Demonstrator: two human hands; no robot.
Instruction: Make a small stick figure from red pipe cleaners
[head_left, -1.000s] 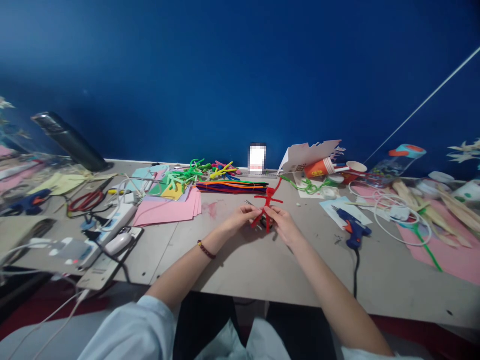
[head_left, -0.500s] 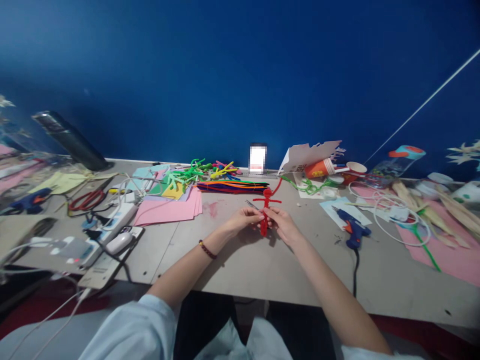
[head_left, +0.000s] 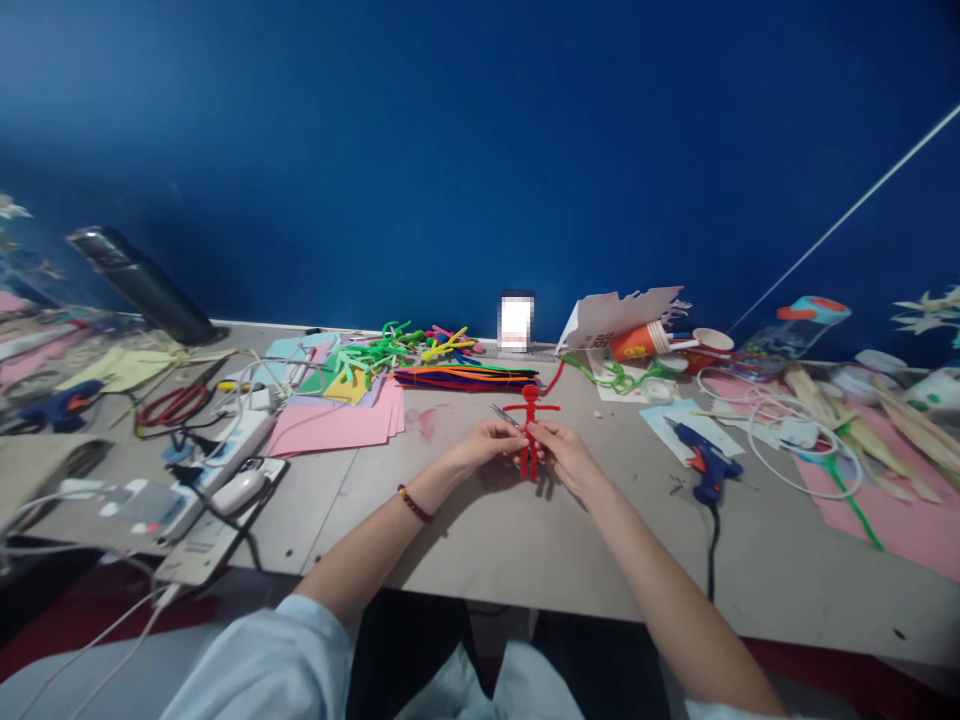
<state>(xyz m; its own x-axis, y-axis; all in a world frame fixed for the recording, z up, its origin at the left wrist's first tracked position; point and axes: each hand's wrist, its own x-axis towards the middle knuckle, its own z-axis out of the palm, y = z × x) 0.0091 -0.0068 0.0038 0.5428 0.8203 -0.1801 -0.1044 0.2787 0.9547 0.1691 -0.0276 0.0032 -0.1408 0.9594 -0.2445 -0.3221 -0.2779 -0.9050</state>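
The person's left hand [head_left: 487, 445] is curled closed around small steel scissors [head_left: 504, 414], their blades poking out toward a red pipe-cleaner figure [head_left: 530, 430], a stick doll with a round head and outstretched arms, standing upright between the two hands. The right hand [head_left: 568, 456] grips the figure's lower body, fingers closed on it. A flat bundle of multicoloured pipe cleaners [head_left: 465, 378] lies just ahead of the hands, with a stack of pink paper sheets [head_left: 334, 427] left of the left hand — and a blue-and-orange hot glue gun [head_left: 706, 472] right of the right hand.
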